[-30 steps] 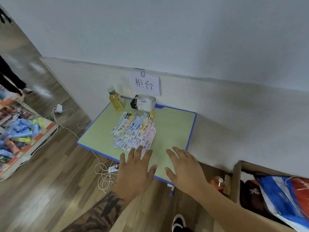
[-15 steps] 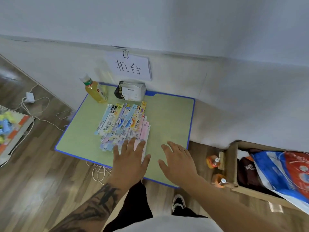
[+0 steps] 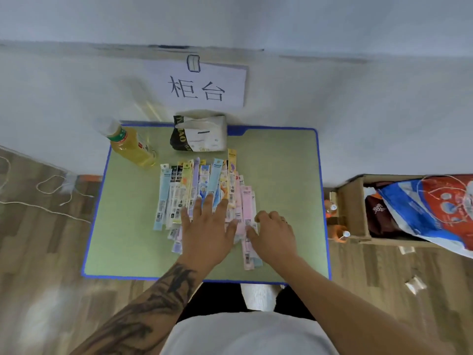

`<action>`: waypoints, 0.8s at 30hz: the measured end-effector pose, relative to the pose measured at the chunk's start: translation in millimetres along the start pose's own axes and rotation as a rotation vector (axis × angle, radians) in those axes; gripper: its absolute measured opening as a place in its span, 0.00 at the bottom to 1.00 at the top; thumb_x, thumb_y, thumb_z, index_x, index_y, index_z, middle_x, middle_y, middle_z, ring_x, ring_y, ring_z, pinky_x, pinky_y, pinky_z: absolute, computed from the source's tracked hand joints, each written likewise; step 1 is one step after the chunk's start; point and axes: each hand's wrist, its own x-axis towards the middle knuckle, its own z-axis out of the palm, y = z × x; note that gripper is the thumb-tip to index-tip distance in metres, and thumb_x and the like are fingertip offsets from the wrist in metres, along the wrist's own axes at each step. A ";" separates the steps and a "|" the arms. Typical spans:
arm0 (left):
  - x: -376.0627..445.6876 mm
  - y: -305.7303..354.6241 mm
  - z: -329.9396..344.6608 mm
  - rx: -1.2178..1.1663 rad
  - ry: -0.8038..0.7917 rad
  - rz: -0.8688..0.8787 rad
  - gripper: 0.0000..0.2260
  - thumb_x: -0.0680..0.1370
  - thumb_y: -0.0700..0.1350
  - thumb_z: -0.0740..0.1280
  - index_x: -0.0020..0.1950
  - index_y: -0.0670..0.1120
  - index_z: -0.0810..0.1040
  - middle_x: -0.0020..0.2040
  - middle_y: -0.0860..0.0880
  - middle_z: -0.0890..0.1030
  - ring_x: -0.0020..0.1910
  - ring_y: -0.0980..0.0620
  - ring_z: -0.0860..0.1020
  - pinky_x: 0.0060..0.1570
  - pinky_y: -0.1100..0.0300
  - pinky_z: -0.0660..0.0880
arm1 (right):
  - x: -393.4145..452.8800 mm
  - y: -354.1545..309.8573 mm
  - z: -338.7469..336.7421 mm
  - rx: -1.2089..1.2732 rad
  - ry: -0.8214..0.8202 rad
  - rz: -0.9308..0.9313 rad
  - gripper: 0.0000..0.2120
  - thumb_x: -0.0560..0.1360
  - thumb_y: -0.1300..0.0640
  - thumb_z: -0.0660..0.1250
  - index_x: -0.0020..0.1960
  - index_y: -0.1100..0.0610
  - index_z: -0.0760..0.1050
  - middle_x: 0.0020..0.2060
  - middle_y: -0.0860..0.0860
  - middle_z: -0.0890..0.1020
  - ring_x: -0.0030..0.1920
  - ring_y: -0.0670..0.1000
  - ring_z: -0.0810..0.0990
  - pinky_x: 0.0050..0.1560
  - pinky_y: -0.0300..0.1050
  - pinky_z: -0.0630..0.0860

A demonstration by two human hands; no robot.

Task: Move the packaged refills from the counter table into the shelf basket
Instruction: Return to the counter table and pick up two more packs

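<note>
Pastel refills (image 3: pixel 204 190) lie lengthwise toward the wall, probably overlapping.

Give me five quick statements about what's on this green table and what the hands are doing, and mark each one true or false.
1. The left hand lies flat on the spread of packaged refills. True.
2. The drink bottle stands at the table's near right corner. False: it is at the far left corner, by the wall.
3. The right hand touches the pink packs at the right edge of the spread, its fingers curled. True.
4. The tissue pack lies on top of the refills. False: it sits behind them, against the wall under the paper sign.
5. The green table holds a shelf basket. False: no basket is on it; a cardboard box stands on the floor to its right.
</note>
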 end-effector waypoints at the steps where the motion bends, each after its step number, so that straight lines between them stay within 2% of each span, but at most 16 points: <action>1: 5.3 -5.4 1.0 -0.002 -0.015 0.019 0.29 0.84 0.64 0.50 0.83 0.56 0.53 0.85 0.46 0.51 0.83 0.42 0.49 0.78 0.34 0.46 | 4.9 -6.8 5.4 0.033 0.002 0.051 0.18 0.82 0.42 0.61 0.63 0.53 0.74 0.58 0.53 0.77 0.59 0.56 0.78 0.59 0.52 0.74; 9: 25.9 -23.7 0.0 0.064 -0.093 0.184 0.28 0.84 0.63 0.49 0.83 0.54 0.53 0.85 0.45 0.50 0.83 0.41 0.46 0.78 0.33 0.44 | 27.8 -25.7 30.0 0.214 0.030 0.359 0.11 0.81 0.46 0.64 0.49 0.54 0.75 0.49 0.53 0.79 0.52 0.58 0.80 0.56 0.52 0.76; 12: 22.1 -24.4 -7.3 0.032 -0.096 0.187 0.28 0.84 0.63 0.48 0.83 0.55 0.54 0.85 0.46 0.50 0.84 0.42 0.45 0.79 0.34 0.42 | 28.2 -26.3 22.8 0.338 0.051 0.396 0.10 0.80 0.46 0.66 0.44 0.51 0.72 0.45 0.52 0.80 0.47 0.57 0.80 0.51 0.51 0.78; 14: 18.9 -24.2 -13.1 -0.030 -0.070 0.193 0.27 0.84 0.63 0.49 0.82 0.56 0.57 0.84 0.48 0.54 0.83 0.44 0.48 0.79 0.36 0.43 | 23.9 -27.4 11.0 0.475 0.068 0.372 0.11 0.80 0.48 0.67 0.43 0.52 0.72 0.41 0.52 0.80 0.43 0.55 0.80 0.46 0.49 0.77; 16: 16.1 -21.4 -18.2 -0.133 -0.017 0.208 0.25 0.85 0.63 0.52 0.79 0.56 0.64 0.81 0.50 0.62 0.82 0.47 0.56 0.80 0.38 0.47 | 14.6 -31.1 -2.0 0.641 0.073 0.328 0.11 0.80 0.50 0.69 0.45 0.56 0.74 0.38 0.51 0.80 0.39 0.52 0.78 0.40 0.46 0.73; 18: 14.8 -16.1 -22.8 -0.333 -0.019 0.174 0.24 0.84 0.63 0.55 0.76 0.54 0.71 0.75 0.52 0.73 0.76 0.49 0.67 0.78 0.42 0.57 | 0.8 -36.5 -13.7 0.778 0.054 0.261 0.11 0.79 0.52 0.72 0.43 0.57 0.75 0.34 0.50 0.78 0.33 0.48 0.74 0.35 0.43 0.71; 20: 15.3 -11.3 -27.6 -0.629 -0.102 0.069 0.21 0.83 0.61 0.61 0.71 0.52 0.77 0.66 0.52 0.80 0.67 0.52 0.76 0.70 0.51 0.69 | -12.9 -40.8 -19.3 0.864 0.007 0.184 0.11 0.78 0.53 0.73 0.43 0.58 0.77 0.33 0.51 0.79 0.30 0.46 0.73 0.34 0.40 0.70; 21: 14.6 -9.5 -30.0 -0.788 -0.145 0.008 0.16 0.83 0.58 0.65 0.66 0.51 0.80 0.60 0.53 0.83 0.62 0.53 0.79 0.64 0.56 0.72 | -19.1 -42.4 -20.6 0.899 -0.024 0.156 0.10 0.78 0.54 0.73 0.44 0.60 0.78 0.33 0.52 0.81 0.31 0.45 0.74 0.35 0.40 0.72; 23: 11.2 -8.9 -32.0 -1.005 -0.170 -0.066 0.04 0.82 0.50 0.70 0.51 0.51 0.83 0.47 0.53 0.85 0.49 0.55 0.82 0.52 0.59 0.76 | -28.6 -43.0 -20.3 0.945 -0.077 0.114 0.09 0.79 0.56 0.73 0.47 0.62 0.80 0.33 0.51 0.82 0.32 0.45 0.75 0.37 0.39 0.73; 24: 8.7 -9.1 -33.3 -1.073 -0.170 -0.082 0.04 0.81 0.47 0.71 0.46 0.51 0.82 0.43 0.51 0.84 0.44 0.55 0.81 0.49 0.59 0.77 | -31.8 -42.3 -19.9 0.957 -0.097 0.102 0.09 0.79 0.57 0.73 0.47 0.63 0.80 0.32 0.49 0.82 0.32 0.45 0.74 0.37 0.39 0.72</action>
